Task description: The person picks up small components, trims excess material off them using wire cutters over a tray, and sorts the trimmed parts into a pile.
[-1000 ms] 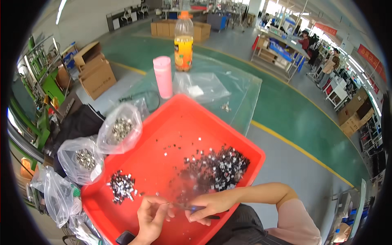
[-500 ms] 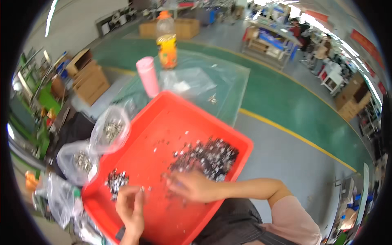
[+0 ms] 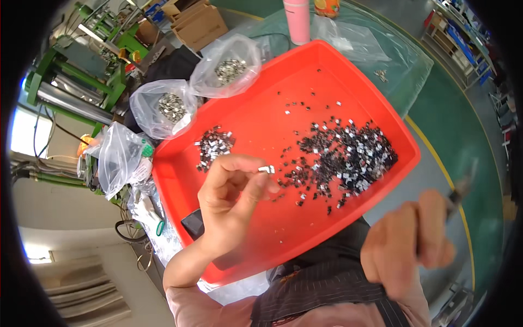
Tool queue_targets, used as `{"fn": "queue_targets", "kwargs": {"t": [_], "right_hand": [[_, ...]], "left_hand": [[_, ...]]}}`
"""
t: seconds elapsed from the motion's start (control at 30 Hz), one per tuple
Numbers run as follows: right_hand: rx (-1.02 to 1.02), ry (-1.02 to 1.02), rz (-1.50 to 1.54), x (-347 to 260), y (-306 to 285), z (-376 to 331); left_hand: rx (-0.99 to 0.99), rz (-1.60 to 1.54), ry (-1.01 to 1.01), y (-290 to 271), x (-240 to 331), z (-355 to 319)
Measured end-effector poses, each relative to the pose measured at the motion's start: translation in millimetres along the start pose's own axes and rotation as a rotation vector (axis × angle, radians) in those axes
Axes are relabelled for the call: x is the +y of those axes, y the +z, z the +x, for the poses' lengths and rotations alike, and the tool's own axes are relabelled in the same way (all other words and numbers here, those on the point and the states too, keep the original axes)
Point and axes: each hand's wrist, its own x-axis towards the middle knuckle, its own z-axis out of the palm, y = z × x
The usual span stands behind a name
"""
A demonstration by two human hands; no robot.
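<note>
Between the thumb and forefinger of my left hand (image 3: pixel 231 196) is a small shiny metal piece (image 3: pixel 266 169), held over the red tray (image 3: pixel 256 117). My right hand (image 3: pixel 406 240) is closed at the tray's right front corner, blurred by motion. From its fist sticks out a slim tool (image 3: pixel 460 191) with a dark handle and a pale tip; its exact kind is too smeared to tell. A large heap of small black and silver parts (image 3: pixel 354 158) spreads over the tray's right side. Beyond my left hand lies a smaller heap of like parts (image 3: pixel 215 146).
Two clear bags of metal parts, the nearer bag (image 3: pixel 163 109) and the farther bag (image 3: pixel 226 68), stand at the tray's left edge. Behind the tray are a pink cup (image 3: pixel 297 22) and an orange bottle (image 3: pixel 327 7). A dark flat object (image 3: pixel 193 223) sits at the tray's left front.
My right hand has left the large heap, moved right past the tray's edge and now grips a slim tool. My left hand has risen with the metal piece. The whole view has shifted.
</note>
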Motion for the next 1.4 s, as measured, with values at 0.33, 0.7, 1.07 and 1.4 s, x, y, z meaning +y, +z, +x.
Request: {"fn": "queue_targets", "kwargs": {"t": [0.33, 0.7, 1.07, 1.4], "right_hand": [[-0.085, 0.176, 0.454, -13, 28, 5], [0.092, -0.112, 0.031, 11, 14, -10], [0.619, 0.076, -1.193, 35, -80, -63], [0.535, 0.103, -1.269, 45, -82, -54]], "left_hand": [[0.059, 0.382, 0.018, 1, -26, 25], [0.281, 1.463, 0.637, -93, -66, 140], [-0.233, 1.394, 0.07, -101, -101, 39], [-0.16, 1.291, 0.123, -136, -147, 22]]}}
